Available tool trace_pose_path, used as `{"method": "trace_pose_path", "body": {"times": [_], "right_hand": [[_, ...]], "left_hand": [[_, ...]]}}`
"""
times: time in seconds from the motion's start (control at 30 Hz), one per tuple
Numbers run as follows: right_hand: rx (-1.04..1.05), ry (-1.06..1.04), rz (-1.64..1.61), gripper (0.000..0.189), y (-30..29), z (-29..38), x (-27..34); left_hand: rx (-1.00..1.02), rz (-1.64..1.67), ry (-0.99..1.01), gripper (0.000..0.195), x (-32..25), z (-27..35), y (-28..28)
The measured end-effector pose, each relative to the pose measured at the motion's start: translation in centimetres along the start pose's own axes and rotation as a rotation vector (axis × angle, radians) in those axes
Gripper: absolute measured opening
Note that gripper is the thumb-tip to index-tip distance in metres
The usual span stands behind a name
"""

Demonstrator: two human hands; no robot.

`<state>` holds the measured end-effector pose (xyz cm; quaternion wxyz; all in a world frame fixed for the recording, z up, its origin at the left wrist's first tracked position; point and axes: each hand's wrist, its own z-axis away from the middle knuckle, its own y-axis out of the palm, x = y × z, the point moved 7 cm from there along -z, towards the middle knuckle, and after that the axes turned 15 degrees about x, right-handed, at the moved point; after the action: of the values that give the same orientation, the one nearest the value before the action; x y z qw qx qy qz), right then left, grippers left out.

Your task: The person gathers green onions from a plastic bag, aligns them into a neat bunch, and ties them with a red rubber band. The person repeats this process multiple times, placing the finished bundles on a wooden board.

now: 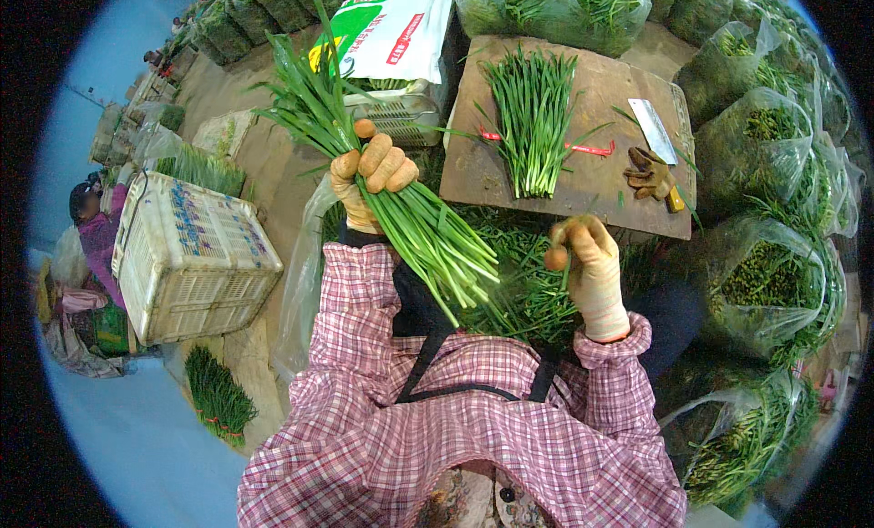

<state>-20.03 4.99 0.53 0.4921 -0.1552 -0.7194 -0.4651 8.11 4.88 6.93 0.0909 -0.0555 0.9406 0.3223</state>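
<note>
My left hand [374, 173], in a stained work glove, grips a bundle of long green garlic chives [437, 234], pale stem ends pointing down to the right. Gloved too, my right hand [587, 275] is raised just below the wooden board [471, 180], thumb and fingertips together; a thin green strand shows beneath the thumb. On the board another pile of chives [536, 118] lies across a red tie strip [593, 148]. To its right are a cleaver [652, 128] and a brown glove [647, 174] partly covering the cleaver's yellow handle. Loose green leaves [532, 282] lie below the board.
A white plastic crate [205, 262] stands at left, near a person in purple [102, 241]. Tied bundles [217, 395] lie on the floor below it. A white printed sack [403, 33] rests on another crate [399, 118]. Filled plastic bags [758, 145] of greens line the right side.
</note>
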Motion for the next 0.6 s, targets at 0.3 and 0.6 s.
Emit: {"method": "trace_pose_path", "body": {"times": [0.3, 0.6], "right_hand": [[0.410, 0.172, 0.291, 0.013, 6.3, -3.6, -0.4], [0.376, -0.117, 0.986, 0.064, 5.1, -0.7, 0.1]], "left_hand": [[-0.014, 0.031, -0.013, 0.040, 0.6, -0.1, -0.9], [-0.142, 0.081, 0.045, 0.033, 0.2, 1.0, -2.5]]}}
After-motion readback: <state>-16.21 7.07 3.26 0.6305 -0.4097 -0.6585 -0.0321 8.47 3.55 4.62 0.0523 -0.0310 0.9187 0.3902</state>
